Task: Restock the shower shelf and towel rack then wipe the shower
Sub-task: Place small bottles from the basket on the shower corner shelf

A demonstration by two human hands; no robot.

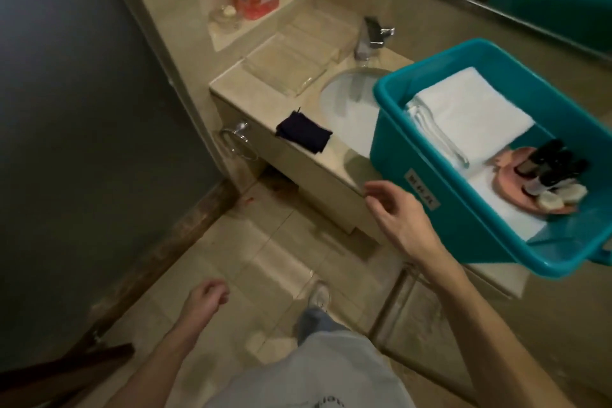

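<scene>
Two hands, both holding nothing: right hand (394, 212) is reaching toward the tub (397, 129), grip open, fingers (377, 190) spread, just beside its near wall; left hand (207, 295) is hanging low, fingers loosely curled. Tub is sitting on the surface (334, 159), partly over the sink (351, 109), carrying towels (470, 106) and a dish (503, 175) of bottles (556, 156) and soaps (563, 195), probably gathered for one trip to the shower. Cloth (303, 134) is lying at the surface's edge, likely waiting for wiping.
</scene>
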